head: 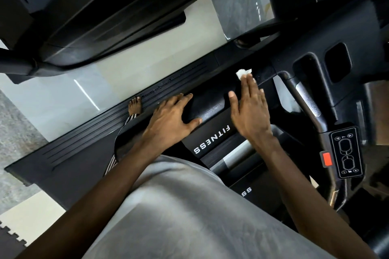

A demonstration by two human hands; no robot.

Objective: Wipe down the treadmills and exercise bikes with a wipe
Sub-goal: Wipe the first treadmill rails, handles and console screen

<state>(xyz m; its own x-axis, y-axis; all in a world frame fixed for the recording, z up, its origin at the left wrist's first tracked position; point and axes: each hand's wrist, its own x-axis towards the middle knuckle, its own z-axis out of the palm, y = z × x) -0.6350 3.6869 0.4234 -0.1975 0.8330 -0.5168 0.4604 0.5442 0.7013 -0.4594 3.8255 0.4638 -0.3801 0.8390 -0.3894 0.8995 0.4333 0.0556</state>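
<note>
Pale glossy floor (147, 59) far below, black treadmill (84, 143) running across it, and the right hand (250, 111) lies flat on the treadmill's rounded front bar (210, 99), fingers straight. The white wipe (242, 73) peeks out from under the fingertips on the hand's far side, pressed to the bar. Just to the left, the left hand (170, 120) rests spread on the same bar, holding nothing.
</note>
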